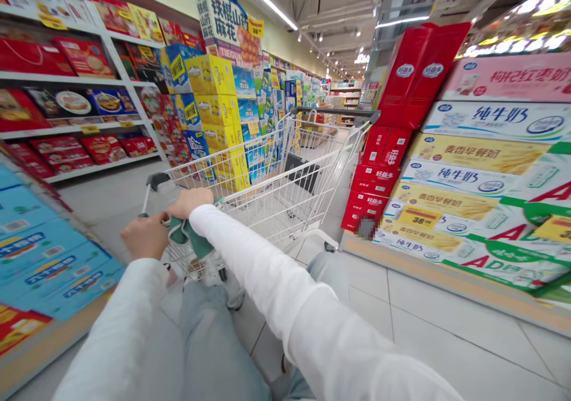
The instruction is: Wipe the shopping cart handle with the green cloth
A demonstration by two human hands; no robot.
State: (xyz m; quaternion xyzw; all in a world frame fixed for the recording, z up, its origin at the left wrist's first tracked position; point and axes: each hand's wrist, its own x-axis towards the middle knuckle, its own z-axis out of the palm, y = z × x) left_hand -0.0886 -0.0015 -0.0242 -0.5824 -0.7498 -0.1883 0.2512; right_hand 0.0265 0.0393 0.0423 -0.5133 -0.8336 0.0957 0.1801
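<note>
A white wire shopping cart [276, 193] stands in a store aisle in front of me. My left hand [145, 234] is closed around its handle near the left end. My right hand [190, 201] grips the same handle a little further right, with a green cloth [190, 237] bunched under it and hanging from the bar. Both arms wear white sleeves. The cart basket looks empty except for a dark flap [303, 172] at its far end.
Stacked milk and cereal cartons [482, 175] and red boxes [379, 175] line the right on a low platform. Yellow and blue boxes [218, 115] tower ahead left. Shelves of red gift boxes [75, 103] run along the left, with blue cartons [49, 252] close by.
</note>
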